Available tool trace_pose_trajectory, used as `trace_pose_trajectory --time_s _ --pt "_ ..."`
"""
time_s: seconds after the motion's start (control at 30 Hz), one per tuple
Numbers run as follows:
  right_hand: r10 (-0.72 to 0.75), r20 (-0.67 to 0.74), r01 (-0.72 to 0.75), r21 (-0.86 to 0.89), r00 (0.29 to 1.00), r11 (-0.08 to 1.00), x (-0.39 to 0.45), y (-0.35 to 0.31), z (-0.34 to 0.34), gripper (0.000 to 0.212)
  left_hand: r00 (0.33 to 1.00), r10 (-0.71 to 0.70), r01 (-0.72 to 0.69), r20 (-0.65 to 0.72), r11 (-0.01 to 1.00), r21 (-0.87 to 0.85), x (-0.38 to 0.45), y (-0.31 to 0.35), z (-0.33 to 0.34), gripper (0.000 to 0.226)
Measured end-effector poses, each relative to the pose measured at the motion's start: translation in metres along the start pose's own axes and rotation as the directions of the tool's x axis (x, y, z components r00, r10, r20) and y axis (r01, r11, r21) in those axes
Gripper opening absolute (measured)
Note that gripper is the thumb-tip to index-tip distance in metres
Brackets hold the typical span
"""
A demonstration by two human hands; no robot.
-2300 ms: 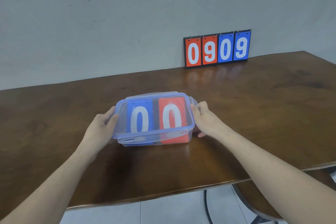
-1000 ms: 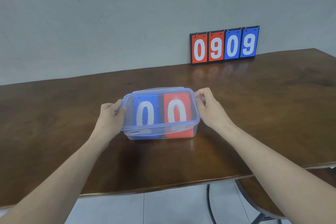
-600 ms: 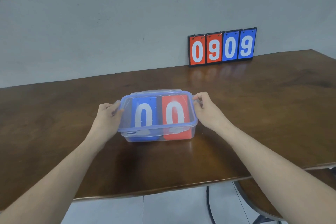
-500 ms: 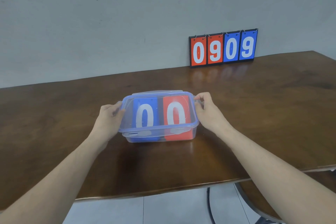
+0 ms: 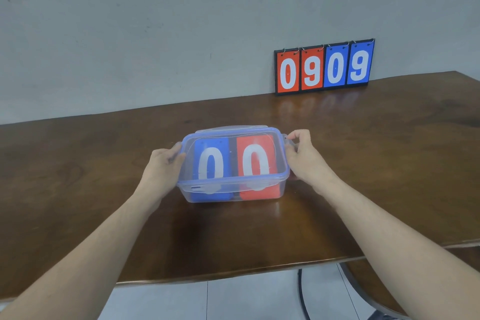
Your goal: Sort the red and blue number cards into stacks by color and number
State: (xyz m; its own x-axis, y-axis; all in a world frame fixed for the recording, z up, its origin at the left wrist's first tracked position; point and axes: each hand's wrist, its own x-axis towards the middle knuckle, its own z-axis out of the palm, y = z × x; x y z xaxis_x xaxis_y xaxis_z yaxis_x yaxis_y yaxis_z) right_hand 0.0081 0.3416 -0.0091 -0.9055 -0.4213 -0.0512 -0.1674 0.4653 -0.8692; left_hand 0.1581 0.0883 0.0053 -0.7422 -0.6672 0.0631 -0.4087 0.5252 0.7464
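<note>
A blue card stack [image 5: 211, 163] and red card stack [image 5: 255, 161], both topped by 0, are seen inside a lidded clear container [image 5: 233, 189] on the wooden table [image 5: 78, 176]. Its end clips are pinched by the left hand [image 5: 163, 166] and right hand [image 5: 302, 158], apparently for unlatching. A flip scoreboard [image 5: 324, 67] is propped against the wall.

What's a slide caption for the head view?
Both hands grip the lidded card box; scoreboard reads 0909.

cards under top blue 0 [image 5: 211, 163] & red 0 [image 5: 255, 161]: hidden | left fingertips behind box [image 5: 233, 189]
</note>
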Motion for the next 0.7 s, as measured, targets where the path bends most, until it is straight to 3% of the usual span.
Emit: trace_pose_trajectory --time_s 0.07,0.13,0.2,0.3,0.43,0.53,0.6,0.67,0.7 --pt "0.056 0.032 -0.057 0.028 0.998 0.998 -0.003 -0.002 0.000 0.015 0.999 -0.015 0.014 0.032 0.999 0.046 -0.002 0.001 0.003 0.030" --pt "0.026 -0.029 -0.031 -0.172 0.999 0.985 -0.007 -0.007 -0.002 0.017 0.998 -0.028 0.017 0.056 0.980 0.196 -0.007 0.004 0.004 0.042" --pt "-0.036 -0.094 -0.008 -0.437 0.995 0.899 -0.009 -0.010 -0.005 0.028 0.996 -0.033 0.009 0.078 0.960 0.281 -0.008 0.003 0.004 0.045" --pt "0.000 -0.020 -0.013 -0.645 1.000 0.764 -0.006 -0.012 -0.009 0.057 0.996 -0.044 0.011 0.074 0.916 0.400 -0.005 0.003 0.002 0.045" --pt "0.081 0.259 0.049 -0.458 0.963 0.888 0.004 -0.013 -0.014 0.063 0.997 -0.058 0.015 0.057 0.819 0.574 0.009 -0.001 0.005 0.043" --pt "0.088 0.313 0.033 -0.362 0.946 0.932 0.006 -0.011 -0.017 0.059 0.997 -0.078 0.046 0.027 0.798 0.601 0.013 0.002 0.002 0.046" --pt "0.091 0.278 0.028 -0.397 0.956 0.918 0.012 -0.009 -0.019 0.049 0.998 -0.058 0.031 0.022 0.774 0.633 0.012 0.001 -0.003 0.046" --pt "0.013 0.164 0.065 -0.462 0.986 0.884 0.021 -0.015 -0.019 0.031 0.988 0.156 -0.119 0.005 0.728 0.676 0.012 -0.003 -0.003 0.044" --pt "-0.067 0.124 0.122 -0.511 0.990 0.851 0.028 -0.021 -0.019 0.030 0.948 0.317 -0.254 0.026 0.705 0.662 0.010 -0.001 -0.002 0.051"
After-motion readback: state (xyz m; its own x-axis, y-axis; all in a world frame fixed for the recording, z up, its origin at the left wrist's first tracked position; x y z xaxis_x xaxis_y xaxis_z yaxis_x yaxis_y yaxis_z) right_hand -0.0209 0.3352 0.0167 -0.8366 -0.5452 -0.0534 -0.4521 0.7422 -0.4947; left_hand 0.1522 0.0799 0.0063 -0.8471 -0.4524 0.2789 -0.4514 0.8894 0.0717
